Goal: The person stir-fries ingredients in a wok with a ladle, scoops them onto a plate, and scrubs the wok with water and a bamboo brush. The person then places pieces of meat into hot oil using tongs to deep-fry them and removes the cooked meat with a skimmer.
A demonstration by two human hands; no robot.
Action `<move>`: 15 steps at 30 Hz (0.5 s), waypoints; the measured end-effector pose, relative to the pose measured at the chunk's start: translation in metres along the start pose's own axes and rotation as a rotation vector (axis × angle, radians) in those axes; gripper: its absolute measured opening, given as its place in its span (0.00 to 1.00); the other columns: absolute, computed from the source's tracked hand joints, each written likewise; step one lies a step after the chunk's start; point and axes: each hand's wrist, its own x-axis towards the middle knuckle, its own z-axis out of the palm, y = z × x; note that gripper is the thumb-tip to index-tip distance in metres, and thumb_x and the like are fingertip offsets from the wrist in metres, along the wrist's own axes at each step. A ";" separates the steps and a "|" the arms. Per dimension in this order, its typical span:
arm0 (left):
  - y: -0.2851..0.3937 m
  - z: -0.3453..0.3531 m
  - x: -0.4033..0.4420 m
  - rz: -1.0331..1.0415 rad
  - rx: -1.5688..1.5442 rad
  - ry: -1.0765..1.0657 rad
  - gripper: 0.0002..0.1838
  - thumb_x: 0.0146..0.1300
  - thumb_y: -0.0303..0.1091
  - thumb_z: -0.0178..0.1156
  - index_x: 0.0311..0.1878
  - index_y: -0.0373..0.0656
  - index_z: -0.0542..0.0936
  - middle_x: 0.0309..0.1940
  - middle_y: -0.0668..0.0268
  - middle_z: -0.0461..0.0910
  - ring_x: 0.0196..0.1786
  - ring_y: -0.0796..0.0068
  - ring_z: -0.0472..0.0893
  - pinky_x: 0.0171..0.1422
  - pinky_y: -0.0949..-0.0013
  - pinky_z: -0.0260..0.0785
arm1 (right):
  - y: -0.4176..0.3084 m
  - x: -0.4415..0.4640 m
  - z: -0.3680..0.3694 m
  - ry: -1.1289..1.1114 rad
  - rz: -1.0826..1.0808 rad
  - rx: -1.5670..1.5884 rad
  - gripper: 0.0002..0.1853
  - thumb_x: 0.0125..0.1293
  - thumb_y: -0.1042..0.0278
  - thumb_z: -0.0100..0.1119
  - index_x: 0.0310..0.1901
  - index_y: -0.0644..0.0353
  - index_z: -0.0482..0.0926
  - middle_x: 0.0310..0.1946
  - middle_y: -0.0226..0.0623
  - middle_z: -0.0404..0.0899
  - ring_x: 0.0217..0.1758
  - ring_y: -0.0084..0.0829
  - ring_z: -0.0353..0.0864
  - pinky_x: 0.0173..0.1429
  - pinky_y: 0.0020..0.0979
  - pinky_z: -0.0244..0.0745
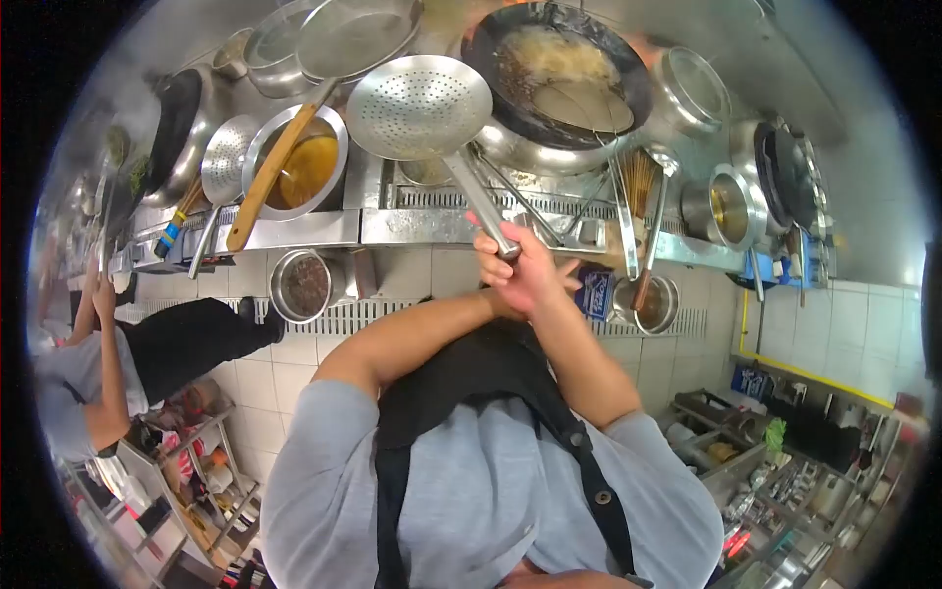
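Observation:
My right hand [520, 265] is closed round the metal handle of a perforated skimmer [420, 108]. The skimmer's wide bowl is raised above the front of the stove, left of a black wok [479, 59]. Bubbling, foamy oil [559, 54] fills the wok, and a round wire-mesh strainer [584, 106] sits in it. My left forearm crosses under my right wrist. Of my left hand [567, 277] only some fingers show beyond that wrist, seemingly stretched out with nothing in them; the palm is hidden.
A mesh strainer [355, 39] with a wooden handle leans across a pot of brown liquid [316, 167]. A ladle [659, 162] and a bamboo brush [638, 182] stand right of the wok. Floor pots [299, 285] are below the counter. Another person [88, 383] works at left.

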 end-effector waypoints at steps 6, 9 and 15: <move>0.094 0.084 -0.096 -1.056 1.625 0.825 0.32 0.68 0.37 0.66 0.71 0.31 0.69 0.45 0.64 0.86 0.37 0.74 0.82 0.55 0.69 0.74 | 0.030 -0.010 -0.041 0.039 -0.026 -0.042 0.28 0.77 0.61 0.49 0.75 0.60 0.64 0.32 0.29 0.67 0.22 0.18 0.62 0.27 0.24 0.62; 0.120 0.080 -0.157 -0.583 1.414 1.235 0.32 0.70 0.41 0.66 0.70 0.30 0.71 0.54 0.55 0.84 0.48 0.67 0.84 0.55 0.64 0.78 | 0.043 0.010 -0.064 0.090 0.028 0.021 0.27 0.77 0.61 0.51 0.73 0.60 0.66 0.33 0.30 0.68 0.23 0.19 0.63 0.28 0.26 0.63; 0.121 0.102 -0.136 -0.224 1.122 1.336 0.36 0.76 0.53 0.55 0.75 0.34 0.65 0.65 0.49 0.78 0.62 0.56 0.81 0.69 0.54 0.72 | 0.040 0.031 -0.111 0.137 0.234 -0.348 0.20 0.80 0.55 0.53 0.65 0.56 0.72 0.40 0.33 0.79 0.34 0.27 0.79 0.37 0.33 0.78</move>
